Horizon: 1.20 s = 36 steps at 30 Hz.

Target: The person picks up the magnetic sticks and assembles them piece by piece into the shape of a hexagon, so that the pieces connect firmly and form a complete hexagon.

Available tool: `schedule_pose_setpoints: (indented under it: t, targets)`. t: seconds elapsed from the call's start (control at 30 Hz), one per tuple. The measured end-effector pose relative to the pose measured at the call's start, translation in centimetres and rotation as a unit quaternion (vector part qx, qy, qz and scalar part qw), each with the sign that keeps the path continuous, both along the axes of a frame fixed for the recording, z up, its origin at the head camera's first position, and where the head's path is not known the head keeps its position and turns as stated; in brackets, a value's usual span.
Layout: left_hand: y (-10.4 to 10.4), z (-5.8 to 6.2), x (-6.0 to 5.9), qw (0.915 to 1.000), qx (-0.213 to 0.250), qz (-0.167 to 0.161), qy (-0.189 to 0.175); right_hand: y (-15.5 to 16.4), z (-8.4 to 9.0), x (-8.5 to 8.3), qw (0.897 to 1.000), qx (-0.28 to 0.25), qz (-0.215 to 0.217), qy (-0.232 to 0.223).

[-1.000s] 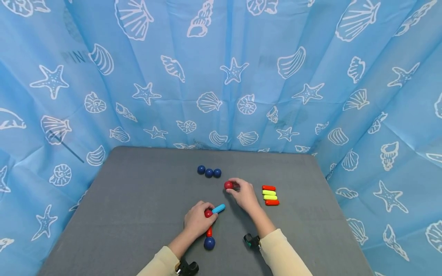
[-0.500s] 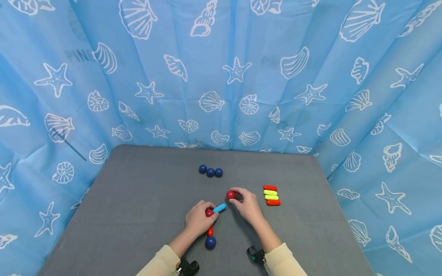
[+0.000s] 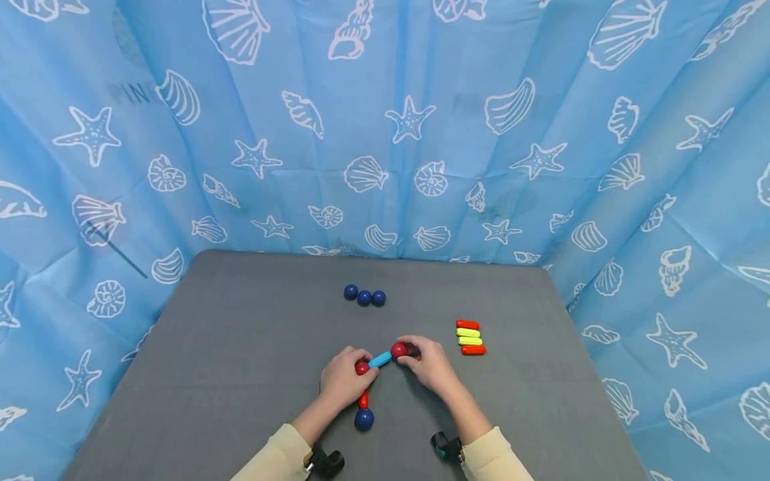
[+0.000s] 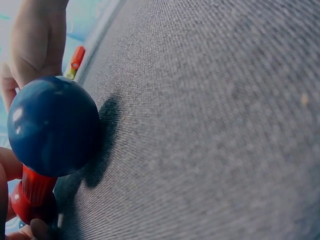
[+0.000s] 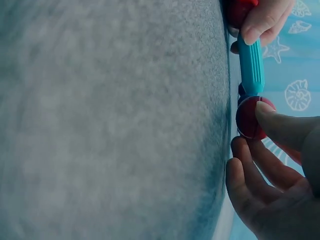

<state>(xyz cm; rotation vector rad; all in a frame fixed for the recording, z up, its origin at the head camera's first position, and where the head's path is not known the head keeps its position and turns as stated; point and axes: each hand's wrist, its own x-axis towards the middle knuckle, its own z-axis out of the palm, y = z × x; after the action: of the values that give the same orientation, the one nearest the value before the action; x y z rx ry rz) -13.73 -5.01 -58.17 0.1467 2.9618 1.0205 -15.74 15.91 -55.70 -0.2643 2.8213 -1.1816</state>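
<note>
On the grey table (image 3: pixel 240 347) my left hand (image 3: pixel 344 378) pinches a red ball (image 3: pixel 361 368) that joins a short red rod (image 3: pixel 363 399) and a blue rod (image 3: pixel 380 359). A dark blue ball (image 3: pixel 363 419) caps the red rod's near end. My right hand (image 3: pixel 426 363) pinches a second red ball (image 3: pixel 399 350) against the blue rod's far end. In the left wrist view the dark blue ball (image 4: pixel 52 125) and the red rod (image 4: pixel 34 184) fill the left side. The right wrist view shows the blue rod (image 5: pixel 251 65) meeting the red ball (image 5: pixel 250 117) under my fingertips (image 5: pixel 270 120).
Three loose dark blue balls (image 3: pixel 364 296) lie in a row farther back on the table. A stack of red and yellow rods (image 3: pixel 470 337) sits to the right of my right hand. A blue shell-patterned curtain (image 3: pixel 385 120) surrounds the table.
My right hand has brought the red ball down and left from beside the rod stack until it meets the blue rod's end. My left hand has stayed on the joint.
</note>
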Motion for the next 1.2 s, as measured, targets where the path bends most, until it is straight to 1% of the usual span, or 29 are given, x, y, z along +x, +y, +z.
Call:
schedule_pose_setpoints:
  t: [0.13,0.3,0.53,0.73,0.83,0.97,1.1,1.2]
  targets:
    - [-0.1,0.1,0.0,1.0000,0.002,-0.004,-0.005,-0.1,0.0,-0.1,1.000,0.007,0.014,-0.011]
    - [-0.1,0.3,-0.1,0.9999,0.002,-0.005,-0.012,-0.2,0.1,-0.4,0.999,-0.004,0.031,-0.017]
    - [-0.3,0.5,-0.2,0.9997,0.001,-0.021,-0.009,-0.5,0.2,-1.1,0.996,-0.006,0.084,-0.008]
    - [-0.3,0.4,-0.4,0.9997,0.003,-0.024,-0.003,-0.5,0.2,-1.8,0.993,-0.024,0.115,-0.033]
    - [-0.3,0.4,-0.4,0.9997,0.006,-0.025,-0.003,-0.2,0.3,-1.8,0.992,-0.037,0.111,-0.038]
    - [-0.3,0.4,-0.4,0.9996,0.009,-0.027,0.000,0.5,0.5,-1.5,0.995,-0.041,0.086,-0.023]
    - [-0.3,0.2,-0.4,0.9998,0.004,-0.021,0.001,1.3,0.8,-1.1,0.997,-0.037,0.067,0.008]
    - [-0.3,0.1,-0.4,0.9999,0.002,-0.015,-0.005,1.9,1.0,-0.8,0.998,-0.026,0.053,0.034]
